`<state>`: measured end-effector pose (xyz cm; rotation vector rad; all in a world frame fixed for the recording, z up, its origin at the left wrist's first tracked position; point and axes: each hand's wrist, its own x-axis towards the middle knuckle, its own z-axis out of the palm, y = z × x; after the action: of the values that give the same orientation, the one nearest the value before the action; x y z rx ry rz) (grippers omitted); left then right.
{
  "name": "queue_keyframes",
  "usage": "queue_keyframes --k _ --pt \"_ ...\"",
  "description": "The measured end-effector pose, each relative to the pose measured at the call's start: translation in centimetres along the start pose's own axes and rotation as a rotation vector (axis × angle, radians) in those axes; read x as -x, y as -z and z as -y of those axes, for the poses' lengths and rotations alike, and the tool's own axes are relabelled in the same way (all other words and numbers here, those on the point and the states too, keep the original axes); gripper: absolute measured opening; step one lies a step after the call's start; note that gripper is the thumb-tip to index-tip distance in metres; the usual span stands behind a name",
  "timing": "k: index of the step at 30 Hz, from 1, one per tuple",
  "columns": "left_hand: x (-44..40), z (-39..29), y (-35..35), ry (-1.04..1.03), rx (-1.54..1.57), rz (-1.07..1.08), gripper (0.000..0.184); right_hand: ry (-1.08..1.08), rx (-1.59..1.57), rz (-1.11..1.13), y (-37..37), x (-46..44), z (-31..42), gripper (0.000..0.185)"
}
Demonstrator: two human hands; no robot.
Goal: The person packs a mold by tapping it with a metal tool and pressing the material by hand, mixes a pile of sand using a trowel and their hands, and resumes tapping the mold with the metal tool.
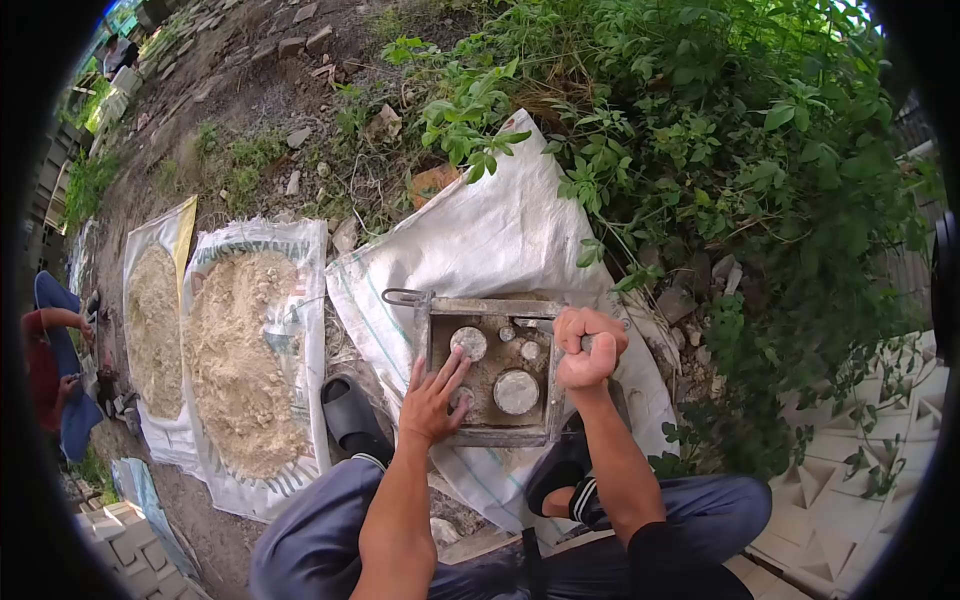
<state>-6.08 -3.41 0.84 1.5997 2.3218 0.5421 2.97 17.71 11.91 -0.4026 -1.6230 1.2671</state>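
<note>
A square frame [487,437] lies on a white woven sack [500,210] between my feet. Inside it are sandy material and several round, pale discs, among them a large one [516,392] and a medium one [468,344]. My left hand [435,398] rests over the frame's left side with its fingers spread, the fingertips at the medium disc and the thumb near a smaller one at the lower left. At the upper right corner of the frame, my right hand [590,347] is closed in a fist around something grey, mostly hidden by the fingers.
Two sacks with sandy powder [245,350] lie to the left. Beyond them a person [62,365] in a red top sits at the far left. Green plants [720,170] fill the upper right. Pale patterned blocks [850,480] are at the lower right, and rubble lies behind the sacks.
</note>
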Motion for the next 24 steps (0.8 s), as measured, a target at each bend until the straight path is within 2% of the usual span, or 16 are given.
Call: queue_keyframes --k 3,5,7,8,9,12,14,15,17,19,21,22,24 --pt "-0.6 0.1 -0.2 -0.019 -0.002 -0.002 0.064 -0.029 -0.017 -0.083 -0.1 -2.4 3.5 0.059" --pt "-0.1 0.2 -0.4 -0.006 0.001 -0.003 0.064 0.014 -0.174 -0.198 0.6 -2.2 5.2 0.058" --pt "0.6 0.5 -0.2 -0.006 -0.005 0.006 0.064 -0.059 -0.129 -0.214 0.3 -1.1 2.2 0.059" --pt "0.2 0.5 -0.2 -0.015 0.0 -0.009 0.064 -0.063 0.036 -0.108 0.3 -0.3 -1.3 0.059" --pt "-0.1 0.3 -0.4 -0.019 0.009 -0.026 0.064 -0.092 0.098 -0.048 0.1 -1.3 -0.6 0.06" --pt "0.1 0.4 -0.8 -0.019 0.024 -0.007 0.064 -0.136 0.103 -0.044 -0.1 -2.8 2.7 0.057" --pt "0.3 0.6 -0.9 0.004 0.019 0.004 0.064 -0.044 -0.131 -0.122 0.1 -1.8 4.6 0.054" --pt "0.3 0.5 -0.8 -0.005 0.027 -0.001 0.064 -0.053 -0.134 -0.122 0.0 -0.9 3.2 0.054" --pt "0.1 0.6 -0.3 -0.02 0.033 -0.022 0.064 -0.039 -0.04 -0.035 0.1 0.5 -0.6 0.053" --pt "0.1 0.5 -0.7 -0.033 0.026 -0.065 0.063 -0.122 0.094 0.022 0.0 -1.4 0.7 0.054" --pt "0.2 0.4 -0.7 -0.037 0.027 -0.052 0.063 -0.139 -0.119 -0.193 -0.1 -2.7 3.2 0.05" --pt "0.1 0.6 -0.7 -0.025 0.016 -0.048 0.063 -0.063 -0.2 -0.208 0.3 -2.3 4.5 0.05" --pt "0.3 0.6 -0.5 -0.02 0.033 -0.034 0.063 -0.053 -0.146 -0.185 0.3 -0.2 1.8 0.051"
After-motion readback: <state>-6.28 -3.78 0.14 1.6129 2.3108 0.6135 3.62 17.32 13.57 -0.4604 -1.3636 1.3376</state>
